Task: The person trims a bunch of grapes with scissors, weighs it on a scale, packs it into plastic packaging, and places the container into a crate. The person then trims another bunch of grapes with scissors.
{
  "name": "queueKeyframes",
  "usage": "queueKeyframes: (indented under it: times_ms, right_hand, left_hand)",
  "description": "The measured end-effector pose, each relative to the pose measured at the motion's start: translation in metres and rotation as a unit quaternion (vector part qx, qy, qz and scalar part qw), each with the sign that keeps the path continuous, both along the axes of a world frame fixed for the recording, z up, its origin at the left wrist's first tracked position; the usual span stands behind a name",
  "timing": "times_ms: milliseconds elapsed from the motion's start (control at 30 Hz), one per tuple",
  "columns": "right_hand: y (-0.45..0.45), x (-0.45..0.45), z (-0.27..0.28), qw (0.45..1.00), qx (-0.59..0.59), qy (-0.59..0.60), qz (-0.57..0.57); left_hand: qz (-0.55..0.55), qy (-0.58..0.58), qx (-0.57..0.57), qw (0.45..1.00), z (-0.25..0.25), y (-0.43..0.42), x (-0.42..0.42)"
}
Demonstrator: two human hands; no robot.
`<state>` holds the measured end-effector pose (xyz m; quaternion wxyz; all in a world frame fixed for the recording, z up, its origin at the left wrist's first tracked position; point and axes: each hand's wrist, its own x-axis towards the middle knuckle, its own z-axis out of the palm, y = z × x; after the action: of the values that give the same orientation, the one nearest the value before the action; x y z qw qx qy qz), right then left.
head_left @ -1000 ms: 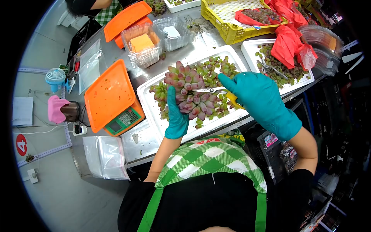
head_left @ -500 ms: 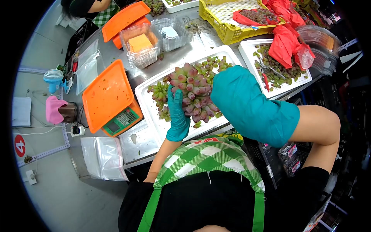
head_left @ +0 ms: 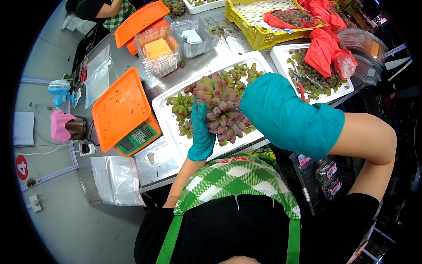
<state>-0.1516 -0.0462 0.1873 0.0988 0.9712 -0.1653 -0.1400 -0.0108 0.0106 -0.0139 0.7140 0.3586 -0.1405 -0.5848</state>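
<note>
A large cluster of pink-green succulent rosettes (head_left: pixel 220 97) is held over a white foam tray (head_left: pixel 168 137). My left hand (head_left: pixel 201 132), in a teal rubber glove, grips the cluster's left side with its fingers pointing up along it. My right hand (head_left: pixel 263 99), gloved alike, is at the cluster's right side; its fingers are hidden behind the back of the glove and the loose sleeve. Loose succulent leaves (head_left: pixel 239 70) lie in the tray behind the cluster, and a smaller green succulent rosette (head_left: pixel 181 104) sits at its left.
An orange-topped scale (head_left: pixel 122 110) stands left of the tray, with plastic bags (head_left: pixel 115 178) below it. Clear plastic boxes (head_left: pixel 158 50) and a yellow crate (head_left: pixel 259 37) are behind. At right, another white tray (head_left: pixel 347 90) holds leaves and scissors (head_left: pixel 307 79). Another person (head_left: pixel 99 9) is at upper left.
My right forearm and elbow have shifted slightly outward to the right. The left hand and the succulent cluster stay nearly in place.
</note>
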Motion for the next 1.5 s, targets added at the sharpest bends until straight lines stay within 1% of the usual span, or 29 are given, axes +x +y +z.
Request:
queueKeyframes:
  times_ms: [33,133,200,267,400,533,600,700,800,833,933,1000,1100,1200,1300,1400,1500]
  right_hand:
    - [-0.001,-0.001,0.000,1.000,0.009,-0.007,0.001]
    - [-0.001,-0.008,-0.008,0.997,-0.014,-0.066,0.022]
    - [0.001,-0.010,-0.011,0.993,-0.030,-0.106,0.037]
    - [-0.002,-0.009,-0.011,0.998,0.009,-0.064,0.017]
    - [-0.001,-0.002,-0.005,0.995,0.078,0.050,-0.033]
    - [0.004,-0.009,-0.013,0.999,0.042,-0.015,-0.029]
    - [0.003,-0.012,-0.021,0.998,0.038,-0.046,-0.026]
    - [0.004,-0.012,-0.021,0.997,0.043,-0.027,-0.065]
    - [0.004,-0.016,-0.016,0.997,0.050,-0.049,-0.041]
    - [0.003,-0.017,-0.018,0.997,0.038,-0.050,-0.035]
    - [0.001,-0.020,-0.025,0.999,0.005,-0.038,-0.027]
    - [0.002,-0.019,-0.022,0.999,-0.014,-0.013,-0.036]
    - [0.005,-0.019,-0.022,0.999,-0.028,-0.008,-0.040]
    - [0.007,-0.019,-0.027,0.998,-0.021,-0.042,-0.044]
    - [0.003,-0.019,-0.023,0.997,0.043,-0.031,-0.054]
    - [-0.001,-0.018,-0.024,0.994,0.090,0.005,-0.066]
    - [0.000,-0.016,-0.024,0.992,0.101,0.003,-0.077]
  left_hand:
    - [-0.007,0.002,-0.002,1.000,0.002,0.000,-0.001]
    - [-0.012,0.009,0.005,1.000,0.015,0.001,-0.003]
    - [-0.028,0.058,-0.003,0.998,0.013,0.003,0.001]
    - [-0.032,0.079,-0.007,0.996,0.010,0.003,0.003]
    - [-0.023,0.064,-0.003,0.998,0.010,0.004,0.003]
    - [-0.004,0.021,0.004,1.000,0.018,0.002,-0.004]
    - [-0.020,0.021,0.001,1.000,0.016,0.003,-0.001]
    - [-0.014,0.014,0.006,1.000,0.021,0.004,-0.002]
    - [-0.015,0.015,0.006,1.000,0.018,0.003,-0.003]
    - [-0.018,0.017,0.004,1.000,0.016,0.003,-0.002]
    - [-0.073,0.037,-0.029,0.996,0.019,0.003,0.004]
    - [-0.080,0.036,-0.038,0.995,0.020,0.005,0.003]
    - [-0.083,0.034,-0.048,0.995,0.026,0.006,0.001]
    - [-0.078,0.038,-0.049,0.995,0.026,0.007,-0.001]
    - [-0.079,0.044,-0.049,0.995,0.026,0.006,0.000]
    - [-0.097,0.066,-0.053,0.992,0.021,0.007,0.005]
    - [-0.092,0.065,-0.039,0.993,0.020,0.007,0.004]
